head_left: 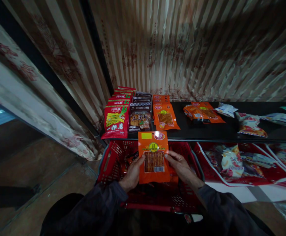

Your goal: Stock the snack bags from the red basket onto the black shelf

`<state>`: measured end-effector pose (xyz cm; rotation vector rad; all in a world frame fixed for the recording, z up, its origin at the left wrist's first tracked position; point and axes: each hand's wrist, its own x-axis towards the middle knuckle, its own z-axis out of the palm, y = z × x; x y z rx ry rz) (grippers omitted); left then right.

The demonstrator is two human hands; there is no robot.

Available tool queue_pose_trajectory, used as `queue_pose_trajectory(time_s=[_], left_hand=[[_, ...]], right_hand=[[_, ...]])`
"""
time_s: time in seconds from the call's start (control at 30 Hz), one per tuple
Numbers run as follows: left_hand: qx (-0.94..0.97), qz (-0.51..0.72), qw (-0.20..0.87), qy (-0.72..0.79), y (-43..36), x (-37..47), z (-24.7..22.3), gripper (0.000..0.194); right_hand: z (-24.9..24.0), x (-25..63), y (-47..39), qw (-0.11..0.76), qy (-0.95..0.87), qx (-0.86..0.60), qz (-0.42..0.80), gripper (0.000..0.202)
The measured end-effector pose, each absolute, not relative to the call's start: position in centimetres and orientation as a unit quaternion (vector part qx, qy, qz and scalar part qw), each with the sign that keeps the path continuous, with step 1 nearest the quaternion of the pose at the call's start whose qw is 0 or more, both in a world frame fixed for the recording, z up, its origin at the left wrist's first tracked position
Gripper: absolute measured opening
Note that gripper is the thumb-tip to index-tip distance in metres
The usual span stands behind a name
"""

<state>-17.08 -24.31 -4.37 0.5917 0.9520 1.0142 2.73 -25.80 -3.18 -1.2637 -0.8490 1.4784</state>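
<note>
Between my two hands is an orange snack packet (153,175), held upright with its printed front and clear window facing me. My left hand (132,173) grips its left edge, and my right hand (180,165) pinches the right edge near the middle. Below it stands a red plastic basket (111,159) with some packets inside, mostly hidden by my hands. Just beyond, on the black shelf, stand a row of orange packets (166,118), a row of dark potato-chip packets (140,119) and a row of red snack packets (115,121).
Farther right on the black shelf (214,131) lie loose orange packets (202,112) and several white snack bags (251,124). A red bag with white edging (271,175) holds more snacks at lower right. A dark post (96,42) and a patterned curtain (182,49) stand behind.
</note>
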Motion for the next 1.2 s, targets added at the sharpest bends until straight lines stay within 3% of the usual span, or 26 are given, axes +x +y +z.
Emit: queue_pose_trajectory(time_s=[0.6, 0.77, 0.97, 1.2], left_hand=[[0.267, 0.478, 0.744, 0.384, -22.4, -17.9, -2.3, 0.036], [0.262, 0.508, 0.728, 0.378, -21.5, -18.5, -1.6, 0.040], [0.240, 0.541, 0.712, 0.378, -20.5, -19.1, -1.5, 0.041], [0.260, 0.506, 0.742, 0.356, -20.7, -19.2, -1.0, 0.039]], right_hand=[[-3.6, 2.9, -25.5, 0.519, -0.285, -0.495, 0.636, 0.035], [-3.2, 3.0, -25.9, 0.486, -0.287, -0.472, 0.677, 0.042], [-2.7, 2.9, -26.3, 0.444, -0.331, -0.438, 0.708, 0.039], [-3.4, 3.1, -26.0, 0.457, -0.346, -0.429, 0.698, 0.032]])
